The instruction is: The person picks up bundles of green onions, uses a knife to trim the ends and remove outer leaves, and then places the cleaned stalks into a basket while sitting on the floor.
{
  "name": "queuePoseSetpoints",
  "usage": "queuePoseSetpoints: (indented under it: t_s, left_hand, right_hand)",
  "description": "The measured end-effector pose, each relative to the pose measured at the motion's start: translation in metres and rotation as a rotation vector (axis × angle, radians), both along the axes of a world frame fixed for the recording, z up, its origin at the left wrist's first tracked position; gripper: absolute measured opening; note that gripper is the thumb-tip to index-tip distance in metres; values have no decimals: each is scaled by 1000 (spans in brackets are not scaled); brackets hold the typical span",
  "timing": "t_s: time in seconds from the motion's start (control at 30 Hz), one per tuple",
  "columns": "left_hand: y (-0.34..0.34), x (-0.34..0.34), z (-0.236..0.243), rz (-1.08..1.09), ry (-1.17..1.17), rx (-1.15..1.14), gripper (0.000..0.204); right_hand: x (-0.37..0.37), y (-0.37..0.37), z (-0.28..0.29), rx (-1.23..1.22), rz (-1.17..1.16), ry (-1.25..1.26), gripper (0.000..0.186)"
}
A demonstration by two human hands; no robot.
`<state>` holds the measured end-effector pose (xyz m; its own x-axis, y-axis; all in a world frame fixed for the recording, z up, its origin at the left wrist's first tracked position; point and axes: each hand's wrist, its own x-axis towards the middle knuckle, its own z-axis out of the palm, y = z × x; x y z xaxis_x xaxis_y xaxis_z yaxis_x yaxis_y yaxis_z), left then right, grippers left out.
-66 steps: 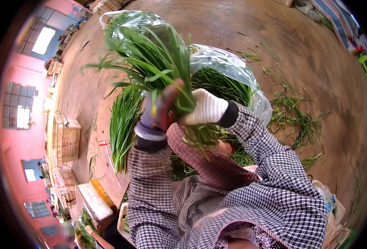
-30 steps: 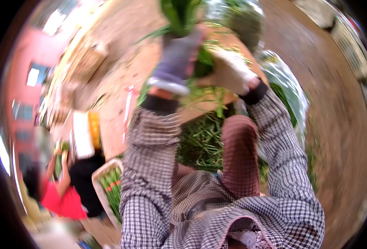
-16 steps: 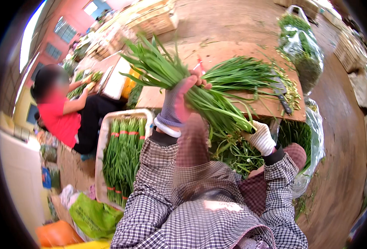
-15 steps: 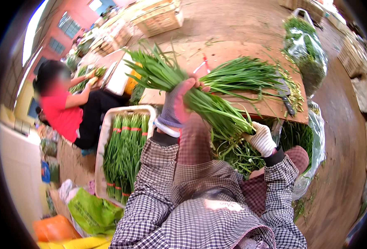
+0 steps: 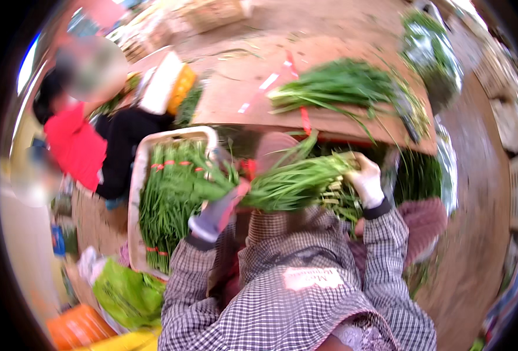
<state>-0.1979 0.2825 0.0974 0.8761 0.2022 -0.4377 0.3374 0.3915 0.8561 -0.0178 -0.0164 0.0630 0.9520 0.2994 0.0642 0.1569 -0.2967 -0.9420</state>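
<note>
A loose bunch of garlic chives (image 5: 300,181) lies sideways in front of me above my lap, its leaves pointing left and its pale stem ends right. My left hand (image 5: 226,205), in a grey and pink glove, is closed round the leafy part, somewhat blurred. In a white glove, my right hand (image 5: 367,180) grips the stem ends. Close by on the left stands a white crate (image 5: 133,234) with bundles of chives (image 5: 168,205) tied with red bands; the held leaf tips overlap its near-right side. A larger loose pile of chives (image 5: 341,85) rests on the board ahead.
A knife (image 5: 410,120) and trimmings lie on the wooden board (image 5: 229,93) beside red-and-white strips (image 5: 262,90). Plastic bags of greens (image 5: 431,64) stand right. A person in red (image 5: 77,146) sits at the left. Green, orange and yellow bags (image 5: 127,292) lie lower left.
Both hands have brought the bunch down and nearer to me, off from over the board. The left hand has swung down and left; the bunch now lies almost level.
</note>
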Motion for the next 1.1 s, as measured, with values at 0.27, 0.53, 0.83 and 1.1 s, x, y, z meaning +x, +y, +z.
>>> queuePoseSetpoints:
  t_s: [0.27, 0.53, 0.83, 1.1]
  left_hand:
    - [33, -32, -17, 10, -264, 339, 41]
    - [35, -18, 13, 241, -86, 21, 38]
    - [33, -13, -9, 247, -126, 193, 36]
    - [69, -41, -27, 214, -76, 382, 53]
  right_hand:
    - [-3, -53, -43, -194, 252, -12, 23]
    - [15, -172, -78, -691, -58, 85, 20]
    - [10, -4, -62, -85, 229, 35, 61]
    - [15, -30, -135, -410, 245, -69, 30]
